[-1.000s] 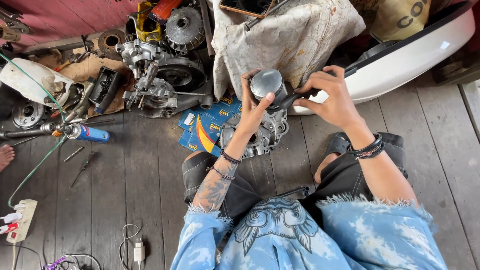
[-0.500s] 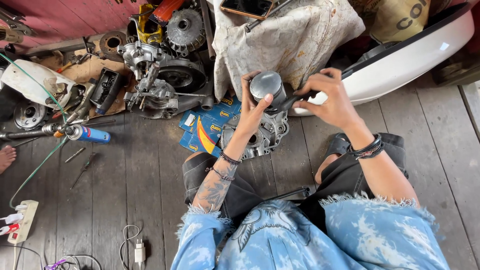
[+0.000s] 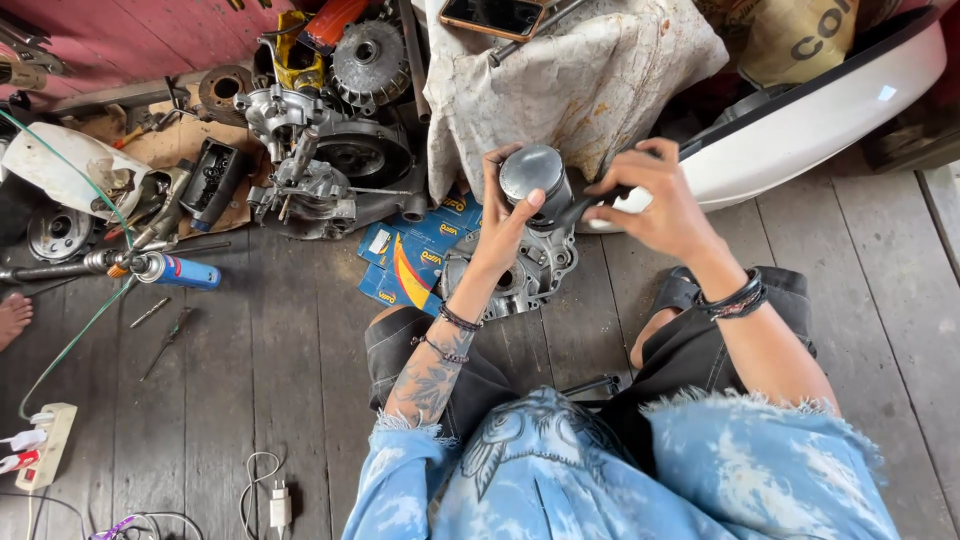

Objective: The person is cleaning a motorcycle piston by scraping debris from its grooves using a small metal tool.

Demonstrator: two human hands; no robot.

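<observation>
While both hands' fingers (image 3: 515,205) grip the piston (image 3: 533,172), an engine casing (image 3: 520,270) sits below, seemingly touching blue boxes (image 3: 405,262).

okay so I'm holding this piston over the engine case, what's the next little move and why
Probably lower the piston toward the engine case. Your left hand cups it from below, your right hand pinches a dark part at its side, and the case sits directly beneath.
</observation>
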